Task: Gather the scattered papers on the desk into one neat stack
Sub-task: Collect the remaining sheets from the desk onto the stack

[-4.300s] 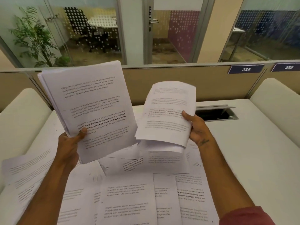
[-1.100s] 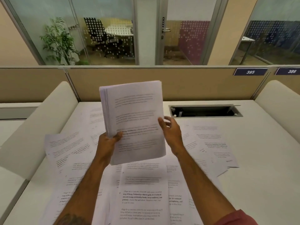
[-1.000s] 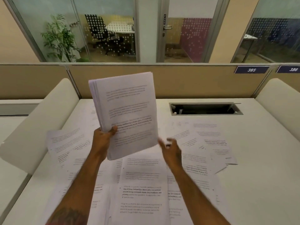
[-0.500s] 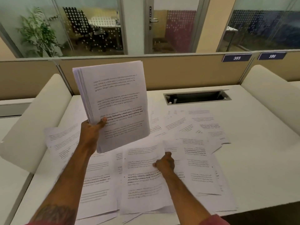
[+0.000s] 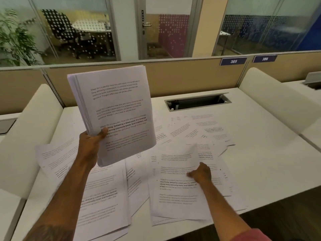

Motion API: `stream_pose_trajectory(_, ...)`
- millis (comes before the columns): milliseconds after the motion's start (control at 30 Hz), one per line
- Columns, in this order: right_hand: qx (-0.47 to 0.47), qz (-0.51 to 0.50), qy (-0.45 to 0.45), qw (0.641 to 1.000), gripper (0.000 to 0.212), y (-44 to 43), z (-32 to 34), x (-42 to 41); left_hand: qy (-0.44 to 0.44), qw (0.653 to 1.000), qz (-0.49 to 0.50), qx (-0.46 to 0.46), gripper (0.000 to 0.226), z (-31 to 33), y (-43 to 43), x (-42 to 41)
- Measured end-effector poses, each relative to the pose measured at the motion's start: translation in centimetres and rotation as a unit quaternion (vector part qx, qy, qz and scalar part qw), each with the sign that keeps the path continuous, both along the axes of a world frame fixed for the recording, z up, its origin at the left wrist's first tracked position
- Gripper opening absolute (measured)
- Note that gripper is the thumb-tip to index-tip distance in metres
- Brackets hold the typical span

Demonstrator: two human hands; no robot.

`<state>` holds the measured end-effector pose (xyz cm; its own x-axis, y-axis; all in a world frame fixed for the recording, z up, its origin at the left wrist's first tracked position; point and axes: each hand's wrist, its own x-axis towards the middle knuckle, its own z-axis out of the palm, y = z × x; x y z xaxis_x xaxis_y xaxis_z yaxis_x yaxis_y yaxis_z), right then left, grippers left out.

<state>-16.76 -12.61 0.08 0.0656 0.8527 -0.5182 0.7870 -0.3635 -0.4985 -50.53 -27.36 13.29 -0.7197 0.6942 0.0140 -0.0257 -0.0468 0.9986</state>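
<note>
A white desk [image 5: 260, 162] is seen from above, backed by a tan partition [image 5: 182, 79] and flanked by a cream divider on the left [image 5: 31, 129] and another on the right [image 5: 271, 100]; behind the partition, glass walls are seen, with a potted plant [image 5: 15, 39] and a black office chair [image 5: 60, 28] beyond them. The middle and near part of the desk is covered by scattered papers [image 5: 104, 197], printed sheets overlapped at differing angles, some hung over the near edge. A thick stack of papers [image 5: 118, 115] is held up above the desk, nearly upright and tilted a little to the right, its edges roughly squared; it is gripped at its lower left edge by the left hand [image 5: 90, 146], the thumb laid across the printed front page. To the right, a loose sheet [image 5: 178, 162] is lifted at its far end off a small pile at the near edge; it is pinched at its right edge by the right hand [image 5: 201, 173], the thumb on top, the fingers hidden beneath. The two hands are kept well apart. A cable hatch [image 5: 198, 102] is set open in the far part of the desk; plates numbered 385 [image 5: 233, 61] and 386 [image 5: 264, 58] are fixed to the partition top.
</note>
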Motion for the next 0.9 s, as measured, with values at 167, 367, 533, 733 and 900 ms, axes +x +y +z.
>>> stream_pose_trajectory(167, -0.002, 0.01, -0.087, 0.996, 0.104, -1.7, -0.5, -1.9, -0.008, 1.0, 0.004, 0.005, 0.026, -0.5, -0.5, -0.3)
stream_pose_trajectory(367, -0.032, -0.02, 0.043, 0.998, 0.068, -1.4, 0.1, -2.4, 0.005, 1.0, -0.004, 0.005, 0.022, -0.4, -0.4, 0.0)
stream_pose_trajectory(533, 0.009, -0.086, 0.273, 0.958, 0.057, 1.3, 3.2, 1.2, 0.003, 1.0, -0.012, 0.013, 0.021, 0.3, 1.1, 0.7)
stream_pose_trajectory(733, 0.016, -0.087, 0.034, 0.996, 0.064, 5.4, 1.9, 6.9, -0.008, 1.0, -0.015, 0.017, 0.023, 0.3, 4.0, 2.0)
stream_pose_trajectory(900, -0.007, -0.036, -0.094, 0.995, 0.077, 5.1, 0.5, 6.7, -0.007, 1.0, -0.01, 0.016, 0.026, 0.0, 6.2, 2.9)
